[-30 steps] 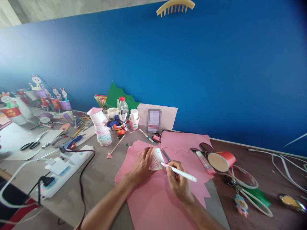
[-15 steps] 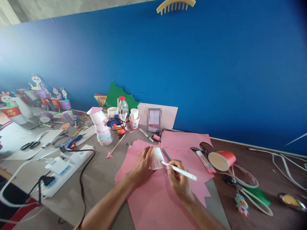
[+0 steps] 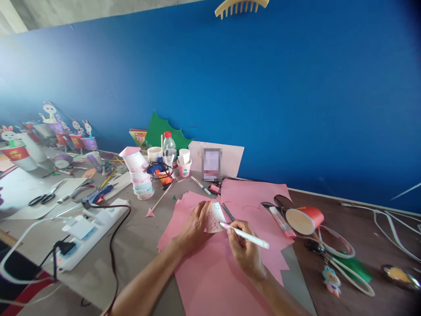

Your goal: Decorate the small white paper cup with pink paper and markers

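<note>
While our left hand clamps the white paper piece from its left side, our right hand is closed around a white marker. The left fingers lie close together and cover part of the piece, which stands out just to their right, between our two hands; the left thumb is hidden. Pink crosshatching and a small blue outline show on the piece's face. Our right thumb and fingers pinch the marker near its pink end, which points left at the lower right of the piece; whether the tip touches, we cannot tell. Both hands are over pink paper, which spreads beneath and around them.

Just beyond our right hand, a dark blade lies on the pink sheets. Farther to that hand's right we see a glue stick, a red paper cup on its side, and a keychain figure. Beyond and to the left of our left hand stands a stack of decorated cups, with a thin stick lying nearer to us. Well left of that hand are a power strip and scissors.
</note>
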`<state>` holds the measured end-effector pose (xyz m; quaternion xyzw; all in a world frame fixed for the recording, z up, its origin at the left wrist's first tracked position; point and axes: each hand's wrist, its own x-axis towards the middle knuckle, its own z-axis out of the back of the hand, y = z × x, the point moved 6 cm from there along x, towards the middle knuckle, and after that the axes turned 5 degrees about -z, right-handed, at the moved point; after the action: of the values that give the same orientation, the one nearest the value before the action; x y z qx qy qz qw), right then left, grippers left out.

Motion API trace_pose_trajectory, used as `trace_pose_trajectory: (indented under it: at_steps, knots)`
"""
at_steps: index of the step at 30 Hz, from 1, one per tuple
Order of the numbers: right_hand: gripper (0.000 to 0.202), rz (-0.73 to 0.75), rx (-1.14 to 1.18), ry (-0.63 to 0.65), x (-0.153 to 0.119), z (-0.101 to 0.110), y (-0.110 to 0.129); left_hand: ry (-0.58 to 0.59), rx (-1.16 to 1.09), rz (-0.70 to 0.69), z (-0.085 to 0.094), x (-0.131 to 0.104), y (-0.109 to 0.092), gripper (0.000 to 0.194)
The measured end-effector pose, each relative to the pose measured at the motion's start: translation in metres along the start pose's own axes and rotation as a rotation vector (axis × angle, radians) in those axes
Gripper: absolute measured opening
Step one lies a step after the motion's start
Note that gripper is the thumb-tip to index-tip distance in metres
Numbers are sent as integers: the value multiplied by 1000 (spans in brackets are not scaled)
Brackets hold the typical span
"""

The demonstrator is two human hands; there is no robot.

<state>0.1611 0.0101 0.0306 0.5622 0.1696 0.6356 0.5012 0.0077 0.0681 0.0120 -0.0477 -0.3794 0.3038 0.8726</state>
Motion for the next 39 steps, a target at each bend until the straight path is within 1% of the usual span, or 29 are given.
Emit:
trace_pose_trajectory:
  at_steps: [7,13,20,26,31,35,39]
  knots:
    - [16,6,-4,-4,0,0,2,7,-8,21,0,0,0,79]
    - [18,-20,35,12,0,0,-1,6,-36,21,-1,0,1,81]
    - [16,10,-6,3,1,1,3,23,-17,17,-1,0,1,83]
    - [17,10,-2,11,1,0,4,16,-8,24,-1,-1,1,81]
    - [16,-1,10,23,-1,-1,0,36,-19,31,-1,1,0,78]
    - [17,-13,20,25,-1,-1,-1,20,-20,27,0,1,0,76]
    - [19,-28,39,26,0,1,-2,9,-16,19,0,0,1,79]
